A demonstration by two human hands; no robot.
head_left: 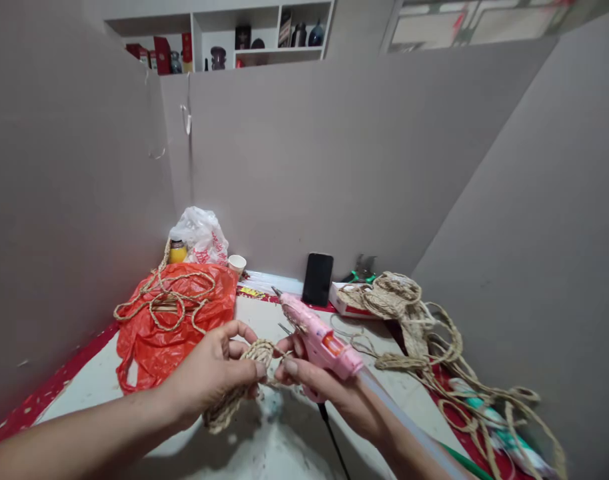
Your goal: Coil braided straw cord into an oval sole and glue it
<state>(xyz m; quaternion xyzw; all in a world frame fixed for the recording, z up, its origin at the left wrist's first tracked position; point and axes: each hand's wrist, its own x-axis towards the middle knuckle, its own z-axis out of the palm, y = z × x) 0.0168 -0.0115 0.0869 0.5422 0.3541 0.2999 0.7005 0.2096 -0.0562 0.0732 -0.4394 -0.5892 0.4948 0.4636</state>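
My left hand [209, 370] grips a coiled piece of braided rope [224, 408] between thumb and fingers, low in the middle of the view. Close beside it on the right, my right hand [309, 373] pinches the rope's edge with thumb and forefinger. A pink glue gun [317, 333] rests in that same right hand, its nozzle pointing up and to the left. A thin metal tip shows near the right fingers; the rest of that tool is hidden.
A red plastic bag [154, 353] with loose rope lies left, near a white bag [199, 233] and paper cup [237, 263]. A black phone [318, 279] leans at the back. Piled rope [392, 297] covers a box and trails down the right edge. A black cord hangs below the gun.
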